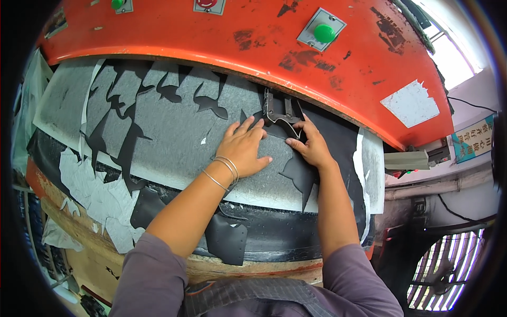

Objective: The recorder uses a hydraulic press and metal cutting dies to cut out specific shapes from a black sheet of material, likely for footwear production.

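Gripping metal die [278, 116] — right hand [315, 147]; left hand [238, 147] palm-down.

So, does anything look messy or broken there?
Yes, a few things. The crumpled pale scrap at the left has ragged edges, as if ripped. The white patch on the orange machine has a jagged top edge, and dark scuffs mark the machine's front.

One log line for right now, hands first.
left hand: spread beside die | right hand: holding die | die: at red machine's edge | black sheet: cut through, over grey board
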`<control>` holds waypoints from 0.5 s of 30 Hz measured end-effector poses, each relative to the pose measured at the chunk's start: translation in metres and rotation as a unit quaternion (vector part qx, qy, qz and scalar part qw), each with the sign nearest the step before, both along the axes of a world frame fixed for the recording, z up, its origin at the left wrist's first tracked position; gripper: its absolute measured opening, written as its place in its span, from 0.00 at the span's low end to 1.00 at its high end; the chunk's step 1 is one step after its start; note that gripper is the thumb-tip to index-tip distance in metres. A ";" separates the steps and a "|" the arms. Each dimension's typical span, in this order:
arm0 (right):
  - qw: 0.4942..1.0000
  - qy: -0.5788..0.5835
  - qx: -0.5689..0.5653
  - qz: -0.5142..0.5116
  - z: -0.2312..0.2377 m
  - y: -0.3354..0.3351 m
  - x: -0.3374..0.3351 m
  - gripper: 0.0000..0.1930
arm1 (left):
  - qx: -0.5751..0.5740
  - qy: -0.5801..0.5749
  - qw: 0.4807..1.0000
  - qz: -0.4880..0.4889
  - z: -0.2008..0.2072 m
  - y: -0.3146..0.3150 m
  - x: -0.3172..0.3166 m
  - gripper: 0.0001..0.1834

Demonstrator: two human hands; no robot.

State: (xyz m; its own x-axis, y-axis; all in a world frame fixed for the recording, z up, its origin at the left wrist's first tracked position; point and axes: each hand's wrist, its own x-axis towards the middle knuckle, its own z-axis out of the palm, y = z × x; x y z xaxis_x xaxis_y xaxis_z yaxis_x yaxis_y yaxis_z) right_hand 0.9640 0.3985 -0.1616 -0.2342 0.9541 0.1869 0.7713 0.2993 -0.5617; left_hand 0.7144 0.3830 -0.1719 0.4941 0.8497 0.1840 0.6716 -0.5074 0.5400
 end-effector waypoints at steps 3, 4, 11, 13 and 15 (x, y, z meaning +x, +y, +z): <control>0.999 -0.027 0.003 0.021 0.002 -0.001 0.008 0.24 | 0.005 -0.006 1.000 0.000 0.005 -0.004 0.004 0.31; 0.998 -0.041 0.007 0.041 0.004 -0.001 0.004 0.25 | 0.010 -0.006 1.000 0.000 0.002 -0.002 -0.002 0.31; 0.970 0.147 0.084 -0.171 0.075 -0.062 -0.046 0.28 | 0.051 -0.408 0.854 0.319 0.036 0.054 -0.155 0.30; 0.959 0.196 0.167 -0.121 0.129 -0.057 -0.086 0.24 | 0.200 -0.379 0.799 0.422 0.065 0.073 -0.216 0.36; 0.947 0.227 0.205 -0.097 0.166 -0.044 -0.125 0.22 | 0.341 -0.314 0.741 0.486 0.092 0.084 -0.276 0.39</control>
